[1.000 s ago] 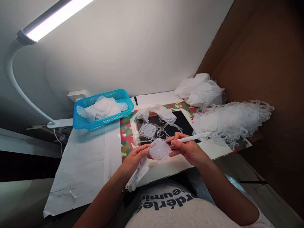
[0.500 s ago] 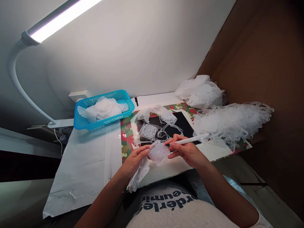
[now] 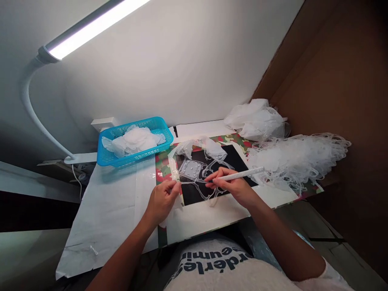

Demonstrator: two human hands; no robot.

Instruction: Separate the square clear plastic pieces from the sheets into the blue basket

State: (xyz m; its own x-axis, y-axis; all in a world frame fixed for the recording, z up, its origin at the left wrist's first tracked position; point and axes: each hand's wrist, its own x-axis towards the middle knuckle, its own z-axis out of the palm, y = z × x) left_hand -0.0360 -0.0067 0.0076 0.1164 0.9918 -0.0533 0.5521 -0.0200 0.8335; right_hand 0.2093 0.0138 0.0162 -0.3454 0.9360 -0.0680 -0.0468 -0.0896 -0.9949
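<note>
My right hand (image 3: 238,189) grips a white pen-like tool (image 3: 242,174), its tip down on the black mat (image 3: 235,157) among loops of clear plastic trim (image 3: 216,165). At the mat's left edge, my left hand (image 3: 162,200) is curled, with thumb and finger pinched on a thin end of that clear trim. Just beyond both hands, a clear square plastic piece with raised dots (image 3: 189,169) lies on the mat. A bit of white material shows under my left wrist.
A blue basket (image 3: 107,158) with white translucent pieces stands at the back left. Crumpled clear plastic (image 3: 212,147) lies behind the mat. Two heaps of white trimmings (image 3: 300,155) fill the right, against a brown cardboard wall (image 3: 333,81). A desk lamp (image 3: 91,28) arches overhead.
The translucent square piece held between both hands is no longer in them. Both hands have moved forward onto the black mat, and the left hand now pinches the clear trim.
</note>
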